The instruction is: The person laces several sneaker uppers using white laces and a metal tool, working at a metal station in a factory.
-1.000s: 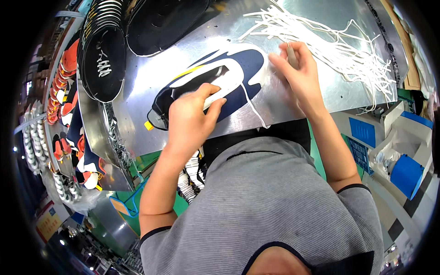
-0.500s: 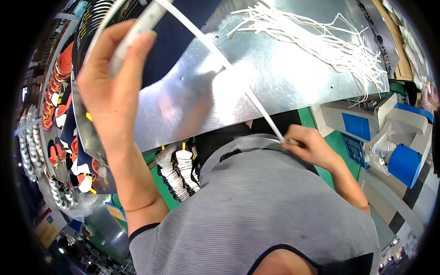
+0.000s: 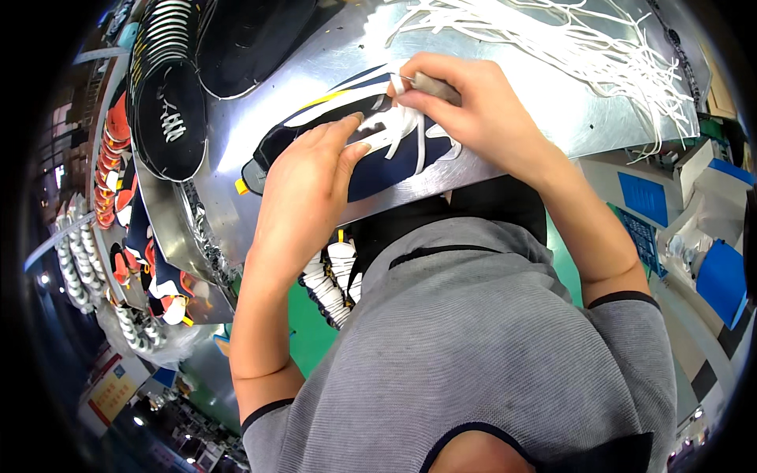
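A navy shoe upper (image 3: 371, 183) with white and yellow stripes lies on its side on the metal table, opening toward the left. My left hand (image 3: 303, 177) grips it by the opening's edge, thumb and fingers near the laces. White shoelace (image 3: 406, 122) hangs in loose loops across the lacing part. Over the front of the lacing, my right hand (image 3: 481, 110) is closed around a hook tool with a pale, short handle (image 3: 436, 88). Its thin metal shaft meets the lace at the fingertips; the shaft's very end is hidden.
A heap of white laces (image 3: 552, 59) spreads over the far right of the metal table (image 3: 244, 102). Black shoe uppers (image 3: 169, 118) stand at the far left. Laced white-and-black uppers (image 3: 327, 276) show below the table edge. Blue bins (image 3: 721, 272) sit at right.
My left hand has come down from the raised lace onto the shoe upper. My right hand has moved from near my waist up to the lacing. The shoe upper now shows between my hands.
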{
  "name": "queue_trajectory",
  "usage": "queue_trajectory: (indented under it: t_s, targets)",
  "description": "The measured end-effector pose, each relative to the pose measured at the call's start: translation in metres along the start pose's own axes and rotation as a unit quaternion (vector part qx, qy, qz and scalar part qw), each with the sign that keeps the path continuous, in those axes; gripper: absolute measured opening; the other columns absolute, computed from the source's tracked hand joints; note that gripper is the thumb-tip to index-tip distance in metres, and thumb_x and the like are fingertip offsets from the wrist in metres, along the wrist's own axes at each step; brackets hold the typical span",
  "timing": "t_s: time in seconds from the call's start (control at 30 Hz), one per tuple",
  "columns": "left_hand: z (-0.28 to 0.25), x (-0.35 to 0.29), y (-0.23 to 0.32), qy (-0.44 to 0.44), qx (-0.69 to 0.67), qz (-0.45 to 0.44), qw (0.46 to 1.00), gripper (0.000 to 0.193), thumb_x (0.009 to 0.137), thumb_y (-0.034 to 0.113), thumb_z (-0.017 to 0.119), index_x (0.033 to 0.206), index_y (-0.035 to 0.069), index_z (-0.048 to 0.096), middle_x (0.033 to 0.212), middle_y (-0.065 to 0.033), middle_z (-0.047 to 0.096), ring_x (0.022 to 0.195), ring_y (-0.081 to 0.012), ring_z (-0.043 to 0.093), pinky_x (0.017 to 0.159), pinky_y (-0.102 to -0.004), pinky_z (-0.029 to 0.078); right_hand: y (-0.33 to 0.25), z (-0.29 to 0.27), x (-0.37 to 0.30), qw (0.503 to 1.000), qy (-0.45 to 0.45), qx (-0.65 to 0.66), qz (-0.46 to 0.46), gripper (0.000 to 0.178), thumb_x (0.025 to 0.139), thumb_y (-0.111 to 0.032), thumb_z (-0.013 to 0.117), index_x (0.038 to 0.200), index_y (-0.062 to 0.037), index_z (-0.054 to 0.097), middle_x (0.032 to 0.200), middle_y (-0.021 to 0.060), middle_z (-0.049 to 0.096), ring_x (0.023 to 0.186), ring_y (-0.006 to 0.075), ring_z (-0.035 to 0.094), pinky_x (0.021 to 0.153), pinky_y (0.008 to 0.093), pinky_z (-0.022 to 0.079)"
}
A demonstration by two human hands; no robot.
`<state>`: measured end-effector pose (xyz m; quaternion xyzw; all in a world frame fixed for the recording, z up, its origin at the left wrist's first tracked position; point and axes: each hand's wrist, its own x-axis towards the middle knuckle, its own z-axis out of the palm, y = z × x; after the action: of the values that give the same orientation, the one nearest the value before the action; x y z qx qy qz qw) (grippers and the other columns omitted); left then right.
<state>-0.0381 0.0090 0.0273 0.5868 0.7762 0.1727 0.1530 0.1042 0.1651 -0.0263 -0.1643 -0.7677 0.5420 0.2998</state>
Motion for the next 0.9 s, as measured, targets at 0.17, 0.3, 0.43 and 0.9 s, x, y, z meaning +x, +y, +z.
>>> queue_trajectory:
  t_s: [0.17,0.3,0.43,0.9]
  targets:
    - [0.012,0.019,0.015,-0.028,0.024,-0.027,0.999,0.025,0.09,0.028,0.067,0.097,0.004,0.071,0.083,-0.0112,0.069,0.074,-0.0323,0.065,0.067,-0.0401,0.05,0.014,0.002,0.013,0.999,-0.013,-0.042,0.004,0.018,0.089,-0.021,0.065,0.099,-0.0073,0.067,0.072,0.0122,0.064,0.065,0.0291,0.062,0.062,0.0383,0.047]
    - [0.03,0.033,0.005,-0.018,-0.038,-0.116,0.992,0.028,0.085,0.036,0.073,0.082,0.008,0.072,0.065,-0.0054,0.065,0.057,-0.0239,0.061,0.058,-0.0338,0.047,0.02,0.001,0.001,0.998,0.046,-0.015,0.042,0.028,0.091,-0.027,0.065,0.098,-0.0002,0.061,0.073,0.0162,0.065,0.067,0.031,0.064,0.063,0.0387,0.049]
    - [0.036,0.037,-0.003,-0.005,-0.078,-0.155,0.985,0.037,0.083,0.039,0.076,0.071,0.006,0.067,0.054,-0.0015,0.054,0.049,-0.0124,0.046,0.051,-0.0299,0.039,0.003,-0.01,-0.035,0.984,-0.007,0.054,0.171,0.03,0.093,-0.027,0.064,0.096,0.0025,0.057,0.073,0.0161,0.067,0.068,0.028,0.067,0.064,0.0365,0.05]
    - [0.033,0.032,-0.004,-0.066,-0.198,-0.099,0.973,0.027,0.086,0.027,0.075,0.091,0.0,0.07,0.069,-0.005,0.063,0.063,-0.0122,0.056,0.063,-0.0283,0.046,0.004,-0.011,-0.042,0.976,-0.091,-0.091,0.175,0.02,0.089,-0.018,0.065,0.089,0.0012,0.06,0.078,0.0145,0.069,0.075,0.033,0.068,0.067,0.0427,0.052]
